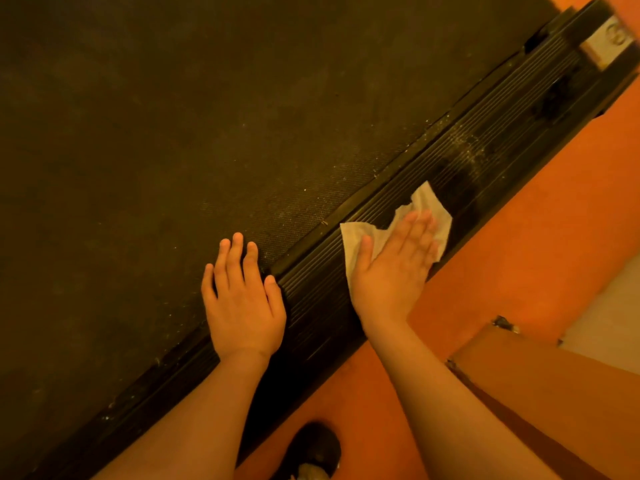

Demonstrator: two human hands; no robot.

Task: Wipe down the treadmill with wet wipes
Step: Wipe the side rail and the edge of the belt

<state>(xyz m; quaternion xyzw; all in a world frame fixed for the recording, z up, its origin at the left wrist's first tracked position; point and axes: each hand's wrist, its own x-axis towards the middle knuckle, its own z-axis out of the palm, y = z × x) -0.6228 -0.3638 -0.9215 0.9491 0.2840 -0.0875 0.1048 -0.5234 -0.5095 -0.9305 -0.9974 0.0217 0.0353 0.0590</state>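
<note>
Treadmill rail (pixel 313 289) diagonal, lower-left to upper-right

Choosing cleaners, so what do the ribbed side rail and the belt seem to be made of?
Side rail: likely hard black plastic or rubber, slightly glossy, with moulded lengthwise ribs. Belt: probably rubberised fabric, matte, showing a fine woven-dot texture and dust specks.

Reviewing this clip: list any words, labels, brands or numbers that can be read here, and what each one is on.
Nothing here can be read.
Pale label at the far end of the side rail: it carries a round mark, too blurred to read.
Belt, wipe and box: no text shows.
</note>
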